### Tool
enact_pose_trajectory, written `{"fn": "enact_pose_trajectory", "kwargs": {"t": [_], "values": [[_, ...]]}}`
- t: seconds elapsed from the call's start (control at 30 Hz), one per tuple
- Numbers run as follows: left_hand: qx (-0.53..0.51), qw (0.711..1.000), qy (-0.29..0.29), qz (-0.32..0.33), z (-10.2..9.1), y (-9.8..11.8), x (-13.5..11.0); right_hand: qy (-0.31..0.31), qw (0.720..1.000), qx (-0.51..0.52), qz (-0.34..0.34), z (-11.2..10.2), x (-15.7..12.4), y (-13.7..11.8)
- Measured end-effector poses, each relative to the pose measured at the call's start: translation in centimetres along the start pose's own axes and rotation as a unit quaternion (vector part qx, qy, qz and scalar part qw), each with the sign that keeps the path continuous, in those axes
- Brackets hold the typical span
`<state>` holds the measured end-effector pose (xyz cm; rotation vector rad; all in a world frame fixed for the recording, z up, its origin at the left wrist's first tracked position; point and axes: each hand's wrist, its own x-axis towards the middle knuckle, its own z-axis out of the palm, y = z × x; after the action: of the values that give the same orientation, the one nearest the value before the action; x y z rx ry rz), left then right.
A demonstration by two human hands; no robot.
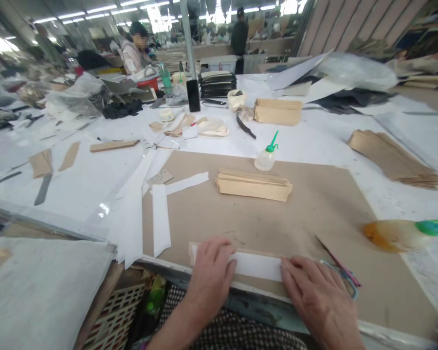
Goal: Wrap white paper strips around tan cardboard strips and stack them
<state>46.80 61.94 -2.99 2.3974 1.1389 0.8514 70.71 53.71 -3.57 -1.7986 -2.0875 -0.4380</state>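
Both my hands lie flat on a white paper strip [257, 266] that rests on a tan cardboard strip at the near edge of the brown work mat [314, 209]. My left hand [210, 274] presses the strip's left end, fingers stretched out. My right hand [314, 291] presses its right end, fingers also flat. Beside my right hand lie scissors [341, 272] with a pink and blue handle. A stack of tan folded pieces [253, 184] sits in the middle of the mat, with a small glue bottle [266, 156] with a green nozzle behind it.
White paper strips [160, 218] lie at the mat's left. An orange-filled bottle [401, 234] with a green cap lies on its side at right. More tan stacks [396, 158] [278, 112] sit farther back. A basket [113, 316] stands below the table. Other people work at far tables.
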Motion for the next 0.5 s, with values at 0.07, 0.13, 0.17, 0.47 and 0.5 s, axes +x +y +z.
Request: {"fn": "enact_pose_trajectory", "kwargs": {"t": [0.07,0.13,0.17,0.47,0.5], "values": [[0.06,0.998,0.021,-0.018,-2.2,-2.7,-0.9,0.025,0.999,0.019,0.035,0.4,0.2,-0.1],[0.098,0.994,0.021,-0.041,-3.9,-5.2,-1.6,0.034,0.996,0.038,0.066,1.0,0.4,-0.1],[0.104,0.993,0.016,-0.053,-4.5,-6.1,-1.8,0.039,0.994,0.043,0.087,1.3,0.4,0.0],[0.033,0.992,-0.044,-0.117,-5.1,-7.1,-1.0,0.096,0.971,0.173,0.131,0.9,0.9,0.3],[0.02,0.992,-0.048,-0.115,-5.1,-7.0,-0.9,0.121,0.966,0.182,0.138,0.2,1.2,-0.7]]}}
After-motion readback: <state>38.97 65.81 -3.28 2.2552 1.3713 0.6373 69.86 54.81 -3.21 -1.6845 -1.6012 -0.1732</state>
